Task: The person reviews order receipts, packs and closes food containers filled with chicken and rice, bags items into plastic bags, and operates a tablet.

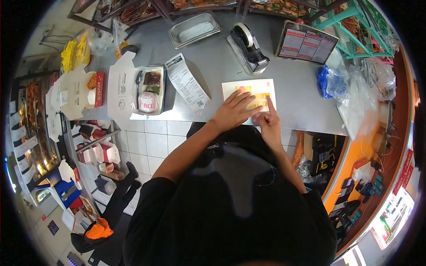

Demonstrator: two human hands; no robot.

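Note:
A cream-coloured paper piece (227,87) with yellow and pink print lies flat at the front edge of the metal counter; whether it is a sheet, a card or a flat packet I cannot tell. My left hand (234,109) rests on its left half, fingers spread and flat. At the right edge my right hand (268,120) points one straight finger onto it, the other fingers curled with nothing visible in them. Above it stands a black tape dispenser (255,53). Further left, a curved receipt (184,80) lies beside an open food box (162,91) holding a rice packet (147,102).
A tablet (306,43) with an order screen leans at the back right. A steel tray (195,30) sits at the back. Plastic bags (350,88) lie on the right, another open box (93,88) on the left. A person (104,226) in black is at lower left.

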